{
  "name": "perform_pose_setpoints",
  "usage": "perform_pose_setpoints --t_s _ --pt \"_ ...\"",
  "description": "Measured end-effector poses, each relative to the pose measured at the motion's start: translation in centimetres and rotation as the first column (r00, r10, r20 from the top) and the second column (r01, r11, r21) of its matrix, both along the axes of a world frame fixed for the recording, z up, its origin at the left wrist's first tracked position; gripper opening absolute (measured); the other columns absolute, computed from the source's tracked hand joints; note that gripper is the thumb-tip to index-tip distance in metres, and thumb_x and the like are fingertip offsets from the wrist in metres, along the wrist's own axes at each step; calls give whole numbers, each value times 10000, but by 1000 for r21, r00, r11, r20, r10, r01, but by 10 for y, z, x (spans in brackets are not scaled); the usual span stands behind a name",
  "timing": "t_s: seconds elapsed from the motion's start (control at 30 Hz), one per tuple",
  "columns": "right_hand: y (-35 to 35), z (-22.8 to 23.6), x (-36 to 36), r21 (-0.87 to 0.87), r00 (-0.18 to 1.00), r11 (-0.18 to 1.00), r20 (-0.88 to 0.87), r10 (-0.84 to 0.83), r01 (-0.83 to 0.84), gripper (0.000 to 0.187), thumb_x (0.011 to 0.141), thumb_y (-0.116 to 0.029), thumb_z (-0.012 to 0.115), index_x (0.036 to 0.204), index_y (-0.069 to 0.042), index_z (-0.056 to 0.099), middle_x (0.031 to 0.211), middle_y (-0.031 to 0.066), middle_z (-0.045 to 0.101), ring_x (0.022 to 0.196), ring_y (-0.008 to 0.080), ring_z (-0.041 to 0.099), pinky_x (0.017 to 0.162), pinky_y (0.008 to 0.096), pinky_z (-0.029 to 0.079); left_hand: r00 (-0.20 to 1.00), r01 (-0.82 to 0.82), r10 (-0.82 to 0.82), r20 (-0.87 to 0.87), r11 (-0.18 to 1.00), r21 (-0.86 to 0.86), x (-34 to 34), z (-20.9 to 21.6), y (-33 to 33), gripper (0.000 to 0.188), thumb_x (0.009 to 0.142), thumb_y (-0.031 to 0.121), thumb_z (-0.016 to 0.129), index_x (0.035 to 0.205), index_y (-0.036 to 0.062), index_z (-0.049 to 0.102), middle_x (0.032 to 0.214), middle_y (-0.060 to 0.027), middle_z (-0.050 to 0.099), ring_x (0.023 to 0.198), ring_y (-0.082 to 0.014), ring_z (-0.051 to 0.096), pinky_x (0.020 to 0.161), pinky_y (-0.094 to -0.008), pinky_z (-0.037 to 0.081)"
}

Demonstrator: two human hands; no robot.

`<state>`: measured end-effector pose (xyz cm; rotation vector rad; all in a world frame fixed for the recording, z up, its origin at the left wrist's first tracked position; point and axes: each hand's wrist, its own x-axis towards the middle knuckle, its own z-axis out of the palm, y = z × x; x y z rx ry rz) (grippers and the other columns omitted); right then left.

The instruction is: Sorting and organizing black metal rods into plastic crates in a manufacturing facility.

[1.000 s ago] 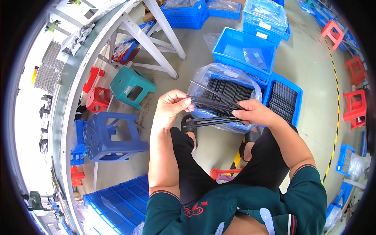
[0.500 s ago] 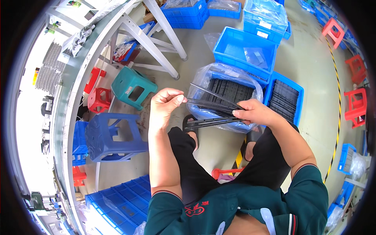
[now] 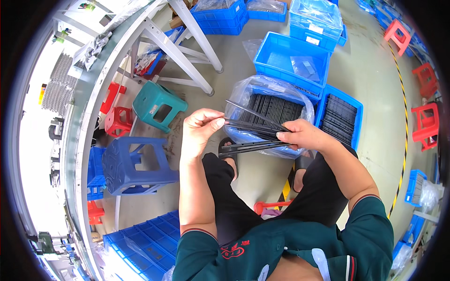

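Several thin black strips (image 3: 255, 146) fan out from my right hand (image 3: 304, 135), which is closed around their right ends. One strip angles up and away from the bunch, and others point toward my left. My left hand (image 3: 201, 129) pinches the left tips of the middle strips between thumb and fingertips. Beneath the strips stands a blue crate lined with clear plastic (image 3: 307, 110), holding rows of similar black strips (image 3: 272, 107). Another blue crate (image 3: 358, 112) to its right is also filled with black strips.
Behind the lined crate is a blue crate (image 3: 267, 51) with a plastic bag inside. A green stool (image 3: 150, 96) and a dark blue stool (image 3: 112, 164) stand at my left, beside a long workbench (image 3: 89, 122). Red stools (image 3: 424, 124) are along the right.
My left hand has shifted slightly right and down, its fingertips now closer on the strip ends. My right hand keeps its hold almost unmoved.
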<state>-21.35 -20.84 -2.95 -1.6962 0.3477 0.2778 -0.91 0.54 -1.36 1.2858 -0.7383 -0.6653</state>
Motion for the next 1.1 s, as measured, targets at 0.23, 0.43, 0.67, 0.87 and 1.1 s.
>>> perform_pose_setpoints --t_s 0.23,0.43,0.67,0.87,1.1 --pt "7 0 4 -30 1000 999 -13 -14 14 318 869 -314 573 685 -56 538 531 -7 478 506 73 419 484 255 318 999 16 -19 49 997 71 -8 0 -4 115 769 -39 678 871 7 652 802 -30 645 745 -81 590 698 -216 481" --pt "2 3 -1 -54 999 998 -34 33 -35 310 870 -314 574 695 -59 553 534 -11 476 510 74 419 489 252 317 993 -110 111 28 994 -19 16 1 6 102 802 29 662 886 -14 626 774 -85 658 718 -154 639 702 -257 500" --pt "12 26 1 -3 988 994 -111 107 -108 317 868 -310 579 679 -57 555 528 -17 463 513 70 419 493 249 318 998 -3 8 -67 998 67 14 -6 2 139 797 95 687 886 3 632 767 -73 661 704 -127 637 638 -227 468" --pt "9 24 -2 -5 983 988 -101 154 -156 303 877 -302 568 697 -58 562 532 -19 465 513 73 420 497 247 321 993 79 -73 -89 995 59 7 -4 1 127 791 68 688 883 3 630 772 -72 658 701 -133 639 649 -233 482" --pt "2 9 -6 14 981 983 -52 185 -185 320 882 -317 560 697 -58 526 551 -12 470 516 79 431 478 262 340 992 86 -73 -99 987 135 -6 2 -9 109 782 31 683 870 4 625 763 -68 645 696 -126 619 664 -238 486"
